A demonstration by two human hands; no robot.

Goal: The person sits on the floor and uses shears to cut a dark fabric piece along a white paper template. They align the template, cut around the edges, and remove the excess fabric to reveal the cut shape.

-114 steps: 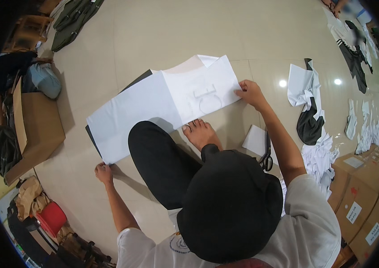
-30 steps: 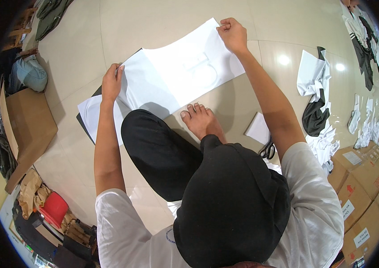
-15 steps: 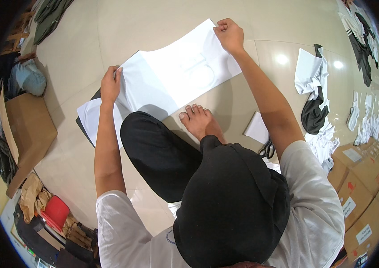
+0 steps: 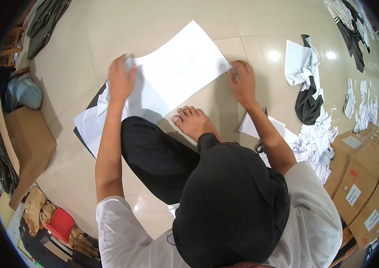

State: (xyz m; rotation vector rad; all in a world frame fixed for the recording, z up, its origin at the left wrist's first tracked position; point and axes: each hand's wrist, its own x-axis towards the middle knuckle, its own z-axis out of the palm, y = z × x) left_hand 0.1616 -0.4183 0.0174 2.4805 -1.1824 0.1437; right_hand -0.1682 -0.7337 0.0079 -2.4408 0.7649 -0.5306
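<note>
- White cloth (image 4: 191,62), one wide piece: spread on the floor at 12 o'clock of the view, bunched into folds toward 10 o'clock, beneath the left forearm.
- Dark layer (image 4: 94,99): showing under the white cloth along its edge at 10 o'clock.
- Left hand (image 4: 122,82): at 10 o'clock, over the cloth's upper edge, blurred; thumb parted from the fingers; whether they grip cannot be told.
- Right hand (image 4: 244,84): between 1 and 2 o'clock, at the cloth's corner, blurred; fingers curled, narrow gap to the thumb; whether the corner is pinched cannot be told.
- Bare foot (image 4: 194,123): near centre, just beside the cloth's lower edge.
- Scissors (image 4: 259,147), dark-handled: at 3 o'clock, partly hidden by the right forearm.
- Smaller white piece (image 4: 249,126): at 3 o'clock, near the scissors.
- Black-and-white garment (image 4: 308,100): crumpled, at 2 o'clock.
- White cloth heap (image 4: 317,143): at 3 o'clock.
- Cardboard cartons (image 4: 361,178): between 3 and 4 o'clock.
- Open cardboard box (image 4: 33,138): at 9 o'clock.
</note>
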